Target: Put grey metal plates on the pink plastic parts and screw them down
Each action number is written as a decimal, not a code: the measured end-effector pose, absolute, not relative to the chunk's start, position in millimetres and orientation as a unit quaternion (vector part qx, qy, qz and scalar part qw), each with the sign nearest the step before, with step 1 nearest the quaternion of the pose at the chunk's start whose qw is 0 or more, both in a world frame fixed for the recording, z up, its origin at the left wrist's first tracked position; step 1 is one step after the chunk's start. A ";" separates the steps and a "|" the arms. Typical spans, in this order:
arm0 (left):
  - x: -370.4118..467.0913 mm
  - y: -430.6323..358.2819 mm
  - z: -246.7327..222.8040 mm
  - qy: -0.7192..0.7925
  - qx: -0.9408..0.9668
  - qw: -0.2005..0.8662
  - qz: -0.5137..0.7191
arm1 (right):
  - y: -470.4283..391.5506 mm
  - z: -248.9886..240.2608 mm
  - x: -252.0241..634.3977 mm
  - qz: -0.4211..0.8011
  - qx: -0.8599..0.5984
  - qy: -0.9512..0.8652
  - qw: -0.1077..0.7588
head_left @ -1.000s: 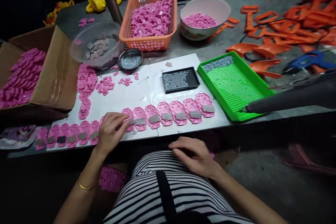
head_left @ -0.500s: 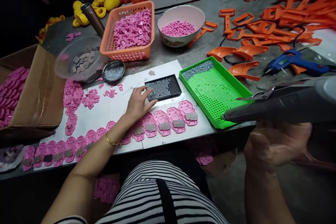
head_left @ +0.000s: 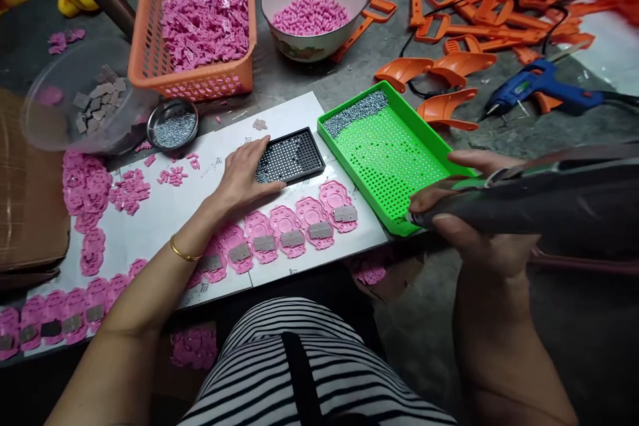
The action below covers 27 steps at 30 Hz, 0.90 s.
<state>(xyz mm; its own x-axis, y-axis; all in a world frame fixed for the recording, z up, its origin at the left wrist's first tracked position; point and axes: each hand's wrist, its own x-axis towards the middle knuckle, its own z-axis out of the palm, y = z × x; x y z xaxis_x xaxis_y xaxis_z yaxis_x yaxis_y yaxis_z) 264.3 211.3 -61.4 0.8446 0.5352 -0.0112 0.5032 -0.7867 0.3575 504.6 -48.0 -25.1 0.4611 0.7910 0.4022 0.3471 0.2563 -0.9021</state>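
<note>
My left hand (head_left: 244, 170) spans the left end of a small black perforated tray (head_left: 319, 163), fingers along the far edge and thumb on the near edge. Small screws fill part of that tray's holes. My right hand (head_left: 499, 246) is wrapped round the front of a dark, cylindrical power screwdriver (head_left: 489, 210), its fingertips close to the tip. The tool hangs over the near right corner of a green perforated tray (head_left: 394, 223), which has loose screws (head_left: 357, 113) heaped at its far end. Pink plastic shells (head_left: 259, 223) with grey plates lie in a row in front of me.
An orange basket (head_left: 142, 60) of pink parts and an enamel bowl (head_left: 319, 46) of pink pegs stand behind. Left of these are a metal dish (head_left: 174, 126) of screws and a clear tub (head_left: 44, 106). A blue glue gun (head_left: 539, 86) and orange parts (head_left: 449, 73) lie right.
My left hand has closed over the black tray's left end. My right fingers have moved forward to the screwdriver's tip. The view has shifted, so the table things sit further left.
</note>
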 end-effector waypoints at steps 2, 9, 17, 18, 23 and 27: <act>262.2 209.5 -62.5 0.273 0.945 0.173 0.044 | -45.3 -16.3 502.0 0.210 -0.531 -0.531 0.626; 277.6 157.5 -52.0 0.264 0.950 0.102 0.131 | -38.4 5.5 483.5 0.186 -0.514 -0.478 0.688; 315.9 74.2 -46.0 0.203 0.964 0.124 0.120 | -45.5 1.2 483.4 0.150 -0.519 -0.484 0.689; 317.6 72.7 -47.3 0.209 0.963 0.127 0.116 | -46.2 1.6 483.8 0.156 -0.508 -0.505 0.680; 319.9 73.5 -50.4 0.224 0.959 0.144 0.098 | -51.9 1.7 491.3 0.179 -0.502 -0.521 0.667; 320.8 71.7 -50.6 0.226 0.958 0.146 0.096 | -54.8 -1.7 495.5 0.212 -0.481 -0.548 0.651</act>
